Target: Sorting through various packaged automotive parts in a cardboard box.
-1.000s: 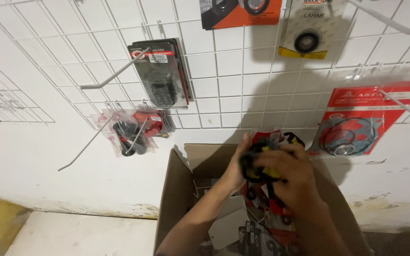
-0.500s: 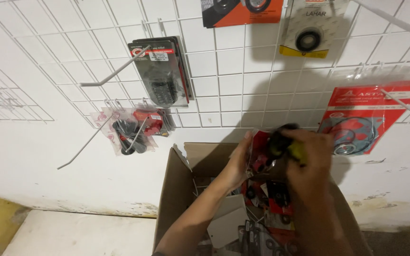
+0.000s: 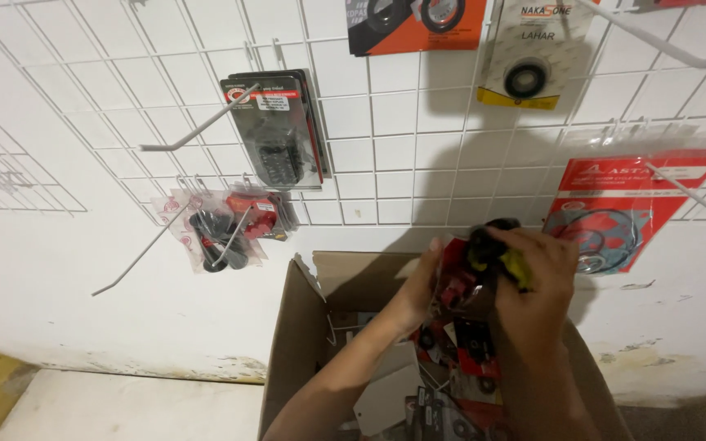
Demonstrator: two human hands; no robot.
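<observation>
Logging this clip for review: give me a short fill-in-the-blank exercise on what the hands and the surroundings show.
1. Both hands, the left hand and the right hand, hold a packet above an open cardboard ____.
2. The packets on the wall hang from a white wire ____.
3. The flat packet with ring gaskets to the right of the hands is mostly ____ in colour.

Missing words: box; grid; red

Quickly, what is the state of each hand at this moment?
Left hand: closed on the clear packet of red and black parts.
Right hand: closed on the same packet, at its black and yellow end.
</observation>
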